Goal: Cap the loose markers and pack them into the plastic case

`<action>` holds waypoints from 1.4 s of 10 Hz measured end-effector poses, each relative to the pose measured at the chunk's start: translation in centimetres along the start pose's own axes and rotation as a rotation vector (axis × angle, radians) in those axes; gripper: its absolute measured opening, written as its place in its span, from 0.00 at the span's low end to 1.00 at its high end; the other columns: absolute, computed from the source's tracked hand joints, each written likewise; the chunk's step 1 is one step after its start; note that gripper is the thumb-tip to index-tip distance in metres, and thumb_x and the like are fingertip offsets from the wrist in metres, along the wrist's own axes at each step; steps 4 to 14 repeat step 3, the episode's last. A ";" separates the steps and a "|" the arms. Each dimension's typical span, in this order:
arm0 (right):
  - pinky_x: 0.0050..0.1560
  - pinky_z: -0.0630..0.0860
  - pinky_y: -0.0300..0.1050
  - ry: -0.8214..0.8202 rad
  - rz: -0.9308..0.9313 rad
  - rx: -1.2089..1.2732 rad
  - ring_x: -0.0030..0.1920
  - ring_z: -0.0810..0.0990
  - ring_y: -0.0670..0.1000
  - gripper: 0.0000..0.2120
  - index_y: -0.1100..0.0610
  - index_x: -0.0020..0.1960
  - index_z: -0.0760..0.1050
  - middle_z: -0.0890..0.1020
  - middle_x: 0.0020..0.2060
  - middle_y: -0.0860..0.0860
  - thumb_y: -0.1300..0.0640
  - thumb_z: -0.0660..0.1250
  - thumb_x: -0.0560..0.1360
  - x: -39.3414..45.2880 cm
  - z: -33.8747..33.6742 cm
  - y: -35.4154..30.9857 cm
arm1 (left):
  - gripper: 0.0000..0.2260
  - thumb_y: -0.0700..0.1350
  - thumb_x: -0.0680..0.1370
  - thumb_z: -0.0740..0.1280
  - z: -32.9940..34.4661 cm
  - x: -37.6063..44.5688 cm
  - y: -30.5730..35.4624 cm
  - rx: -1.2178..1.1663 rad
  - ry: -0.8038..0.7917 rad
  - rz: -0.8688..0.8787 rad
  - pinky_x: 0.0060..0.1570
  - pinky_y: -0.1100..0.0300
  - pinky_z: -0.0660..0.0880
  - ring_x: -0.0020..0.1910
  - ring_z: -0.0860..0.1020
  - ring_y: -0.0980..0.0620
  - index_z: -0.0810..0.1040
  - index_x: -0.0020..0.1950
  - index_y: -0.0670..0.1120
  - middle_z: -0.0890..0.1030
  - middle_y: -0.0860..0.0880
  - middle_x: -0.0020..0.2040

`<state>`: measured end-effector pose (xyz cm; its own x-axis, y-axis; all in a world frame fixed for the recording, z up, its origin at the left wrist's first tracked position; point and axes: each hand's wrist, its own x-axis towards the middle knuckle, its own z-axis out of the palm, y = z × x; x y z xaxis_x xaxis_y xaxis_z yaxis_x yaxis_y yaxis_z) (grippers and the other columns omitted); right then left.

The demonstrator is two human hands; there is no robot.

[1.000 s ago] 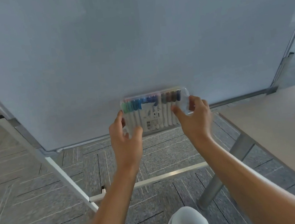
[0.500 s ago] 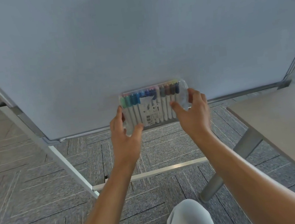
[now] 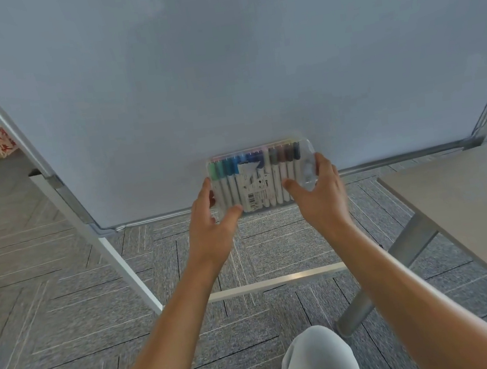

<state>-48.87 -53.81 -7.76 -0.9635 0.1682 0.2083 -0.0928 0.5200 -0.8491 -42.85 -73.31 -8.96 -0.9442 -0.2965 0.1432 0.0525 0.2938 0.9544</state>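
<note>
While both hands hold it up, the plastic case (image 3: pixel 261 177) sits right in front of the whiteboard (image 3: pixel 219 62), low near its bottom rail. Left hand (image 3: pixel 211 217) has its thumb across the case's front lower corner, fingers curled round the left end. Right hand (image 3: pixel 320 192) grips the right end the same way. Markers (image 3: pixel 278 173) stand capped and upright inside, so the case's long axis runs side to side between the hands, neither one nearer. Looks basically packed; I'd guess setting it down comes next, maybe on the table (image 3: pixel 473 202) off right.
</note>
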 end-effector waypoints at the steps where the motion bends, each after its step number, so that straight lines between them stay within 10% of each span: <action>1: 0.78 0.64 0.61 -0.008 0.008 0.003 0.79 0.64 0.55 0.45 0.52 0.84 0.54 0.65 0.81 0.50 0.41 0.73 0.77 -0.2 -0.2 -0.1 | 0.36 0.51 0.79 0.71 -0.1 0.0 0.3 -0.009 -0.011 -0.009 0.71 0.48 0.67 0.74 0.68 0.54 0.57 0.82 0.59 0.70 0.55 0.75; 14: 0.77 0.66 0.63 -0.004 0.012 0.026 0.79 0.65 0.56 0.45 0.54 0.84 0.54 0.66 0.80 0.52 0.41 0.74 0.76 -0.5 -0.4 -0.2 | 0.35 0.51 0.79 0.71 -0.6 -0.3 0.8 0.051 0.014 0.014 0.74 0.43 0.66 0.74 0.67 0.53 0.57 0.82 0.58 0.68 0.54 0.76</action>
